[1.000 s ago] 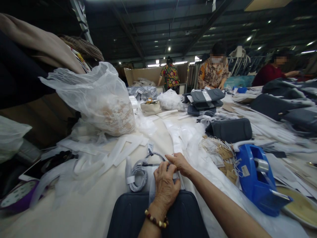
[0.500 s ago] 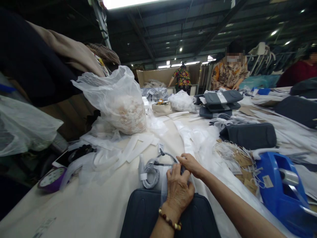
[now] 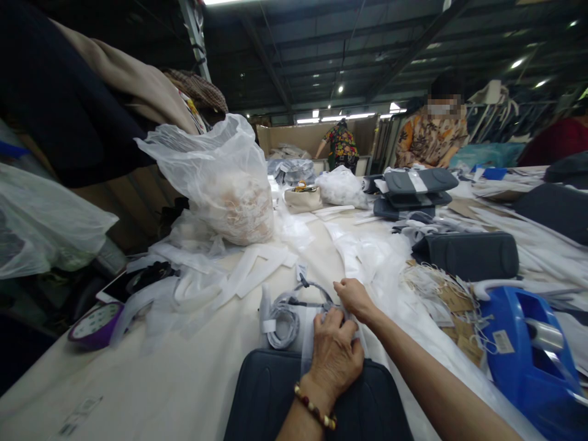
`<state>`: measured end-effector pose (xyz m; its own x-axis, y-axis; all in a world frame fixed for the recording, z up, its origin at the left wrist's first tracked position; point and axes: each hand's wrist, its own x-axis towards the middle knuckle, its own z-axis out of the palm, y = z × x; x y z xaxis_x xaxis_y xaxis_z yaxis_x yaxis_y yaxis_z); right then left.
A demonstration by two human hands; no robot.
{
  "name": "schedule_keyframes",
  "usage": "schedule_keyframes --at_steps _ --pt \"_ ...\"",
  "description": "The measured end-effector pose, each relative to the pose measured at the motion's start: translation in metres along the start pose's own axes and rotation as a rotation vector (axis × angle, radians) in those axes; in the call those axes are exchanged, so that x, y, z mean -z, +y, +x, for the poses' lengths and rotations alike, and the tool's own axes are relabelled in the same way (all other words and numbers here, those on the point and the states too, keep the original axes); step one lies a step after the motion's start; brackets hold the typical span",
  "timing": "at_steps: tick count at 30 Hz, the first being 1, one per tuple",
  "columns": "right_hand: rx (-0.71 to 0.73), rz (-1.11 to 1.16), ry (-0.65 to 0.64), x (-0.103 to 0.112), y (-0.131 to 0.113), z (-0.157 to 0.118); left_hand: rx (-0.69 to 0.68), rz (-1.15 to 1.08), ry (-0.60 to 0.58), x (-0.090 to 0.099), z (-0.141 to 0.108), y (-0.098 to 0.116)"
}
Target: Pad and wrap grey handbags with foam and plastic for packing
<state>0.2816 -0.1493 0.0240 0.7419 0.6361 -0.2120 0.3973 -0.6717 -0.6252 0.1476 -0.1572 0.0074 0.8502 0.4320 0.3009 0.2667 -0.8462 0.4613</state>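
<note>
A dark navy bag [image 3: 261,398] lies in front of me at the bottom of the view. Beyond its top edge are a coiled grey strap [image 3: 282,327] wrapped in clear plastic and a thin handle loop with a small tag [image 3: 301,271]. Across the bag's upper part runs a translucent strip [image 3: 309,343]. My left hand [image 3: 336,349], with a beaded bracelet, rests over the strip and bag top, fingers bent and closed; what they grip is hidden. Just beyond it my right hand [image 3: 356,299] is closed in a pinch near the handle loop's right end; its grip is too small to make out.
At left lie a purple tape roll [image 3: 94,324] and a full clear plastic bag [image 3: 229,190]. A blue tape dispenser [image 3: 528,343] stands at right, near stringed tags [image 3: 452,300]. More dark bags [image 3: 468,254] sit farther back. Co-workers [image 3: 432,135] stand beyond the table.
My right hand has shifted slightly up and away from the left hand's fingers. My left hand stays at the bag top. The whole view has shifted a little.
</note>
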Motion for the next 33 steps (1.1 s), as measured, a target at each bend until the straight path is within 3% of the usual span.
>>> schedule_keyframes --at_steps 10,15,18,23,27,33 --pt "-0.062 -0.055 0.056 -0.010 0.001 0.005 -0.075 -0.002 0.014 -0.006 -0.005 -0.006" --pt "0.014 -0.076 0.138 0.012 0.005 -0.018 -0.146 -0.007 0.072 -0.012 -0.005 -0.013" --pt "0.038 -0.142 0.244 0.045 0.034 -0.038 -0.195 0.001 0.119 -0.016 -0.005 -0.019" --pt "-0.145 -0.279 0.393 0.094 0.109 -0.055 -0.235 0.031 0.182 -0.020 -0.007 -0.025" --pt "-0.161 -0.313 0.404 0.096 0.139 -0.053 -0.252 0.048 0.216 -0.022 -0.007 -0.027" --pt "-0.147 -0.273 0.497 0.094 0.143 -0.034 -0.269 0.062 0.245 -0.025 -0.008 -0.030"
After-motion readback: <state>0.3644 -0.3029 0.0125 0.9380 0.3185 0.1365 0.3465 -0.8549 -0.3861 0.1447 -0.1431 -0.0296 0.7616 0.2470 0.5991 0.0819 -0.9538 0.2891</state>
